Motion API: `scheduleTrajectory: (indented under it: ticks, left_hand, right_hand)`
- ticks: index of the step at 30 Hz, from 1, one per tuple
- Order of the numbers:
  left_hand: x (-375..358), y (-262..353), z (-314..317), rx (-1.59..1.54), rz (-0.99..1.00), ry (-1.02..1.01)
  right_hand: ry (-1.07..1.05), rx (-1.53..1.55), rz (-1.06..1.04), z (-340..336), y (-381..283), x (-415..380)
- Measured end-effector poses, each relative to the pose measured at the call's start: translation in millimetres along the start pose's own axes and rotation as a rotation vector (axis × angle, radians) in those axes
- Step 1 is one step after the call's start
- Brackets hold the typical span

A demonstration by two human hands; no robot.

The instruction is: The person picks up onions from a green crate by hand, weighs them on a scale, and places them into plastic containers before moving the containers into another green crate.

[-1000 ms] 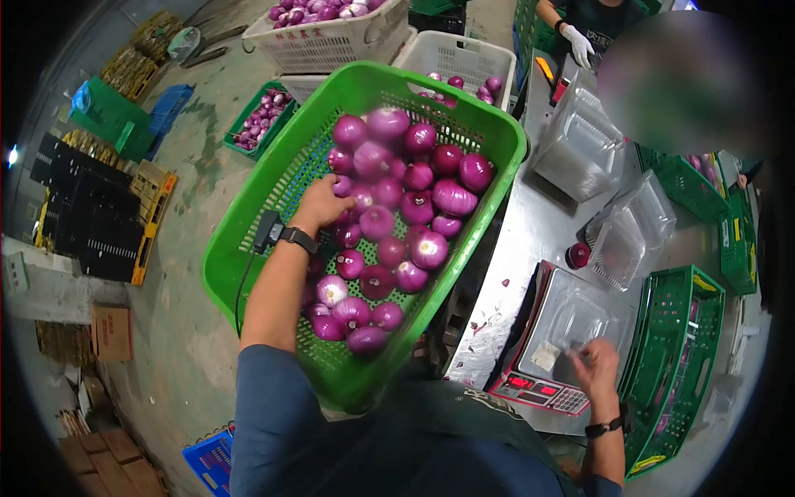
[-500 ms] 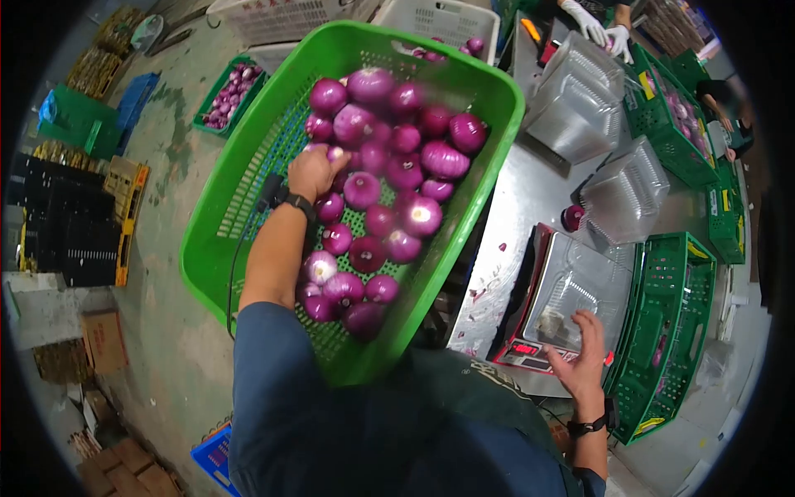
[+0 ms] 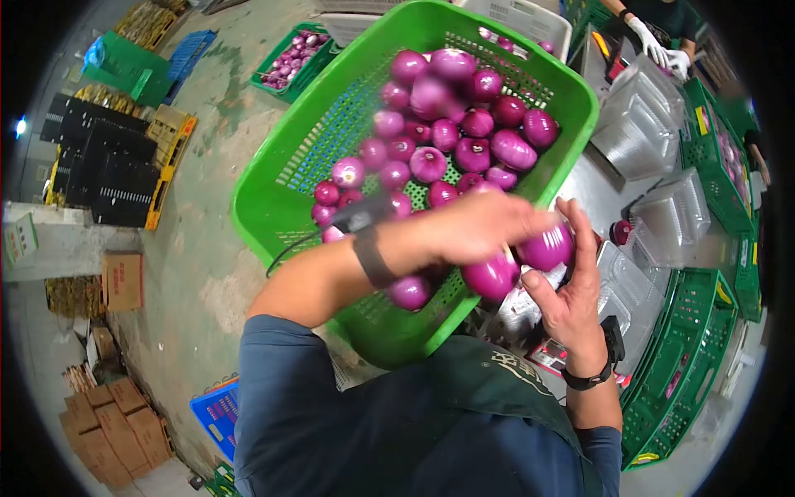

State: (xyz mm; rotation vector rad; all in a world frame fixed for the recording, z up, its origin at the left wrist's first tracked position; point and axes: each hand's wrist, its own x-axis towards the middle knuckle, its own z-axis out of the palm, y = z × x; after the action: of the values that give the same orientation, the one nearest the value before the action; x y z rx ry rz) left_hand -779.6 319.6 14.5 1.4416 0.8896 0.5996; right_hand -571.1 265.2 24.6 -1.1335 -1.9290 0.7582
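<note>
My left hand (image 3: 472,230), blurred by motion, reaches across the right side of a green basket (image 3: 273,186). One red onion (image 3: 492,276) is under its palm, partly covered. A second red onion (image 3: 546,247) lies between its fingertips and my right hand (image 3: 573,302), whose fingers and thumb curve around that onion. Both hands are close together over the basket's right rim. Many loose red onions lie in the basket, such as a large onion (image 3: 513,150) near its right wall. One near the top is smeared.
Clear plastic trays (image 3: 638,124) stand on the metal table to the right, with a single onion (image 3: 620,232) beside them. Green crates (image 3: 696,356) line the far right. A co-worker's white gloved hands (image 3: 654,45) are at the top. Cartons (image 3: 116,427) are stacked at lower left.
My left hand has moved from among the onions to the basket's right rim with onions. My right hand has risen from beside the scale to meet it. The view has shifted.
</note>
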Motion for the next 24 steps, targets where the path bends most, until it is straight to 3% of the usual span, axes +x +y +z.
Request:
scheduleTrajectory:
  ticks: [1, 3, 4, 6, 10, 12, 14, 16, 22, 24]
  left_hand:
    - [-6, 4, 10, -0.121, -0.064, -0.120]
    - [-16, 0, 11, -0.168, -0.208, -0.226]
    - [-21, 3, 7, -0.187, -0.203, -0.246]
    - [-36, 9, -5, -0.230, -0.195, -0.290]
    - [-62, -2, -84, -0.149, -0.275, 0.013]
    - [-71, -20, -136, 0.177, -0.368, 0.283]
    - [-83, -61, -190, 0.566, -0.626, 0.418]
    - [-92, -104, -216, 1.003, -0.739, 0.341]
    - [-89, -194, -201, 1.383, -1.082, 0.100]
    - [-99, -206, -190, 1.468, -0.953, 0.171]
  right_hand:
    - [-0.101, 0.106, 0.087, 1, 3, -9]
    - [-0.099, 0.247, 0.095, 8, 12, -28]
    - [-0.050, 0.477, 0.186, 14, 8, -35]
    - [0.069, 0.612, 0.274, 17, 9, -43]
    - [0.287, 0.709, 0.388, -6, 24, -49]
    - [0.333, 0.714, 0.440, -20, 39, -61]
    - [0.386, 0.682, 0.522, -28, 44, -71]
    - [0.428, 0.676, 0.576, -35, 55, -85]
    - [0.527, 0.657, 0.654, -42, 62, -97]
    - [0.535, 0.648, 0.648, -46, 63, -100]
